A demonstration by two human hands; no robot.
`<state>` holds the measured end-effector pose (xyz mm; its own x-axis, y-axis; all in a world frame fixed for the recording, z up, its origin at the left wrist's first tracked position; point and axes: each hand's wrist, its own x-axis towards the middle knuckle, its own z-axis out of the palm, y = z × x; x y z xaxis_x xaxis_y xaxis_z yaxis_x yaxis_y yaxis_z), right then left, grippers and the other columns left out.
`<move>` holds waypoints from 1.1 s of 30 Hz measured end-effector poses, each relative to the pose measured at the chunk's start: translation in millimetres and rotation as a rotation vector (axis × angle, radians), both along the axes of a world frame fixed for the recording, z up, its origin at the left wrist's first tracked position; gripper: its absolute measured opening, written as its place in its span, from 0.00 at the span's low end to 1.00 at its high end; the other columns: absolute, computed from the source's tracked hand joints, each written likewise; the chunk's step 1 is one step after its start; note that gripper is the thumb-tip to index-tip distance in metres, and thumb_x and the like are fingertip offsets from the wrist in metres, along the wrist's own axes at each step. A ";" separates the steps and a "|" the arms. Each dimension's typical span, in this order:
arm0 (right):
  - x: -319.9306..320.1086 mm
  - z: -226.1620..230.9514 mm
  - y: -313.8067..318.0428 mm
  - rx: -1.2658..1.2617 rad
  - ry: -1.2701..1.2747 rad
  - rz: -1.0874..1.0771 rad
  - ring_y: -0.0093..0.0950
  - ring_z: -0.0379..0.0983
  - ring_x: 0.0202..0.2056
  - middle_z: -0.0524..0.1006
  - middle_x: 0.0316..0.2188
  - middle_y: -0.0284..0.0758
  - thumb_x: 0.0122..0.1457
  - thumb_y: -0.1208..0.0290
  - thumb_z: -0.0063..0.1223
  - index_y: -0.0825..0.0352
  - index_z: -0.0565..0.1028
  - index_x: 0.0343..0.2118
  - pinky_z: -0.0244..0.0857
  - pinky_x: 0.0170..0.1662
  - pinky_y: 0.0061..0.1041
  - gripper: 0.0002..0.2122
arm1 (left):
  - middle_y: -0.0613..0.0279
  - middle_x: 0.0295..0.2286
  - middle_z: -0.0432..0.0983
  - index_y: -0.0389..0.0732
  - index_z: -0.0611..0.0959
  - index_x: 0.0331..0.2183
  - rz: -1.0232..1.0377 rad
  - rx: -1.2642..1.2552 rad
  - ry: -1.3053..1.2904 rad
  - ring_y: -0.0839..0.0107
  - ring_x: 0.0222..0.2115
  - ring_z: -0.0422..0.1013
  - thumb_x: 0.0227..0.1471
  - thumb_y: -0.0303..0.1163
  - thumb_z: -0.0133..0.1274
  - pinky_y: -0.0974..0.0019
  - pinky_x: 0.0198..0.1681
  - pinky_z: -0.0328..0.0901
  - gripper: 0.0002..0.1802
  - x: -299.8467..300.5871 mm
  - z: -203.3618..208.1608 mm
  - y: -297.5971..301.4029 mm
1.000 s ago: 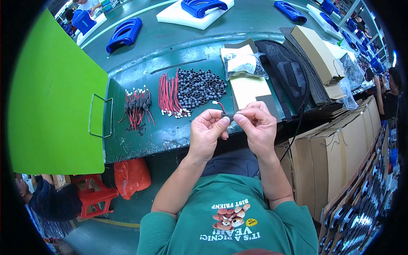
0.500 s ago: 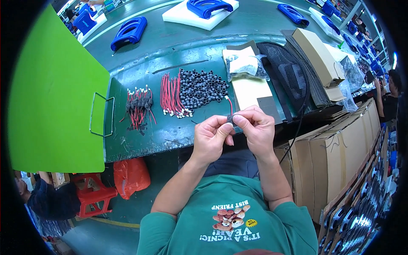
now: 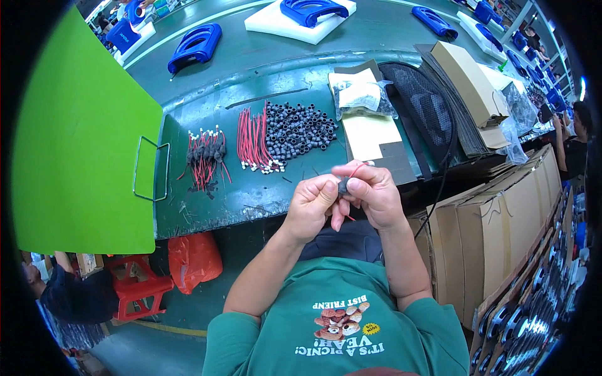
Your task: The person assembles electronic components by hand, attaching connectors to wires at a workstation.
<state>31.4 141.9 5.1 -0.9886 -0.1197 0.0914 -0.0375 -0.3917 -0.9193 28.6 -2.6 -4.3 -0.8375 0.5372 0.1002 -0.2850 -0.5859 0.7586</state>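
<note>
Where left grip (image 3: 311,205) meets right grip (image 3: 380,198), a black lump (image 3: 343,185) sits pinched.

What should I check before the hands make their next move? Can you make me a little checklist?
1. Both hands on the piece: ok. The left hand and right hand pinch the dark lump.
2. Red wire showing: ok, it sticks out by the right hand's fingers.
3. Lump wrapped all the way round: cannot tell, fingers cover part of it.
4. Plain red wires apart from the dark-wrapped wires: ok, there is a gap between the bunches.
5. No scraps on the green table: not ok, small dark scraps lie there.
</note>
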 end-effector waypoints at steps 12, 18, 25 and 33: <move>1.7 -3.2 -4.0 0.049 -0.087 0.039 0.11 0.58 0.17 0.68 0.21 0.26 0.52 0.76 0.48 0.72 0.75 0.32 0.50 0.19 0.09 0.07 | 0.68 0.14 0.68 0.34 0.77 0.24 0.200 -0.312 0.023 0.86 0.11 0.59 0.51 0.31 0.47 0.82 0.12 0.53 0.11 5.6 3.5 0.2; -2.0 -15.1 -4.7 -0.205 -0.039 0.203 0.12 0.60 0.17 0.68 0.21 0.27 0.51 0.75 0.51 0.72 0.75 0.31 0.52 0.18 0.09 0.07 | 0.70 0.12 0.65 0.35 0.76 0.23 -0.057 -0.058 -0.138 0.85 0.08 0.58 0.55 0.36 0.42 0.82 0.11 0.53 0.17 2.9 0.1 -11.8; -11.5 -25.4 -18.5 -0.212 0.055 0.147 0.14 0.62 0.15 0.71 0.22 0.30 0.47 0.78 0.55 0.71 0.75 0.25 0.54 0.18 0.11 0.03 | 0.69 0.12 0.66 0.35 0.76 0.23 -0.019 -0.125 -0.176 0.85 0.06 0.57 0.56 0.37 0.40 0.82 0.10 0.53 0.18 5.2 -2.1 -19.4; -24.4 -26.5 -34.3 0.327 0.118 -0.191 0.12 0.60 0.18 0.69 0.20 0.26 0.50 0.76 0.53 0.71 0.75 0.31 0.54 0.20 0.10 0.06 | 0.65 0.17 0.72 0.37 0.80 0.24 0.751 -0.394 -0.098 0.86 0.09 0.56 0.48 0.30 0.51 0.82 0.10 0.49 0.07 -16.1 -1.1 -88.2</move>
<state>7.0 107.7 -21.4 -0.9808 0.0233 0.1935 -0.1946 -0.0545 -0.9794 12.5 -90.8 -5.4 -0.9805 -0.1840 -0.0688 -0.0013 -0.3442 0.9389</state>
